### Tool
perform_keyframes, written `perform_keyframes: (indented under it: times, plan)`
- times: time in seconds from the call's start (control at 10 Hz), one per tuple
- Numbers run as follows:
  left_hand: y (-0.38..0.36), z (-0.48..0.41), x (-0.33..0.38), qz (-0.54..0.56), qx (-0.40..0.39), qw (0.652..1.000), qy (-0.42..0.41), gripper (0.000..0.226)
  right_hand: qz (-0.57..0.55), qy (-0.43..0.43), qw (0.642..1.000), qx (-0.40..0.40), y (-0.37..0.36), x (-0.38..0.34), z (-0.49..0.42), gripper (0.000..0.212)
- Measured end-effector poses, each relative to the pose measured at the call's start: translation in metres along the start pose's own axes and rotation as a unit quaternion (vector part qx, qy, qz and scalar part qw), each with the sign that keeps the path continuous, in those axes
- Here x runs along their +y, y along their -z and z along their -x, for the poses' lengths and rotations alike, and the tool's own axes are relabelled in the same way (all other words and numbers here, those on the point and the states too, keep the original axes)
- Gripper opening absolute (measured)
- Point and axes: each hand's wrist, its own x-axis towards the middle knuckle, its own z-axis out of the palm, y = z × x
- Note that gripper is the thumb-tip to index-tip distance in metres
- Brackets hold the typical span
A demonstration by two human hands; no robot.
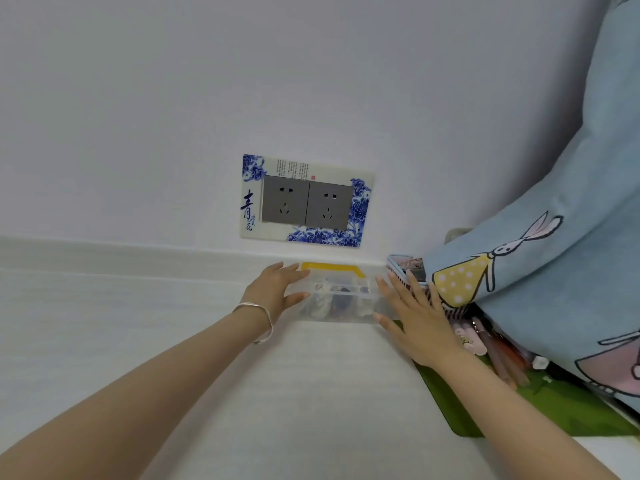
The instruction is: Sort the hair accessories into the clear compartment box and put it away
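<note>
The clear box (337, 299) sits in the middle of the frame on the white table (138, 323), close to the wall under the sockets (306, 201). The left hand (277, 289) and right hand (419, 323) are open flat, pressing its two sides. Small hair things show inside. A blue cloth (554, 254) hangs at the right.
</note>
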Motion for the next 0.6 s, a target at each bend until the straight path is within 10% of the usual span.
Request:
perform_keyframes:
  times: [0.6]
  plan:
    - [-0.018,-0.03,0.0,-0.098,-0.013,0.995,-0.012,0.062,0.035,-0.005,0.999,0.003,-0.024,0.018,-0.032,0.094]
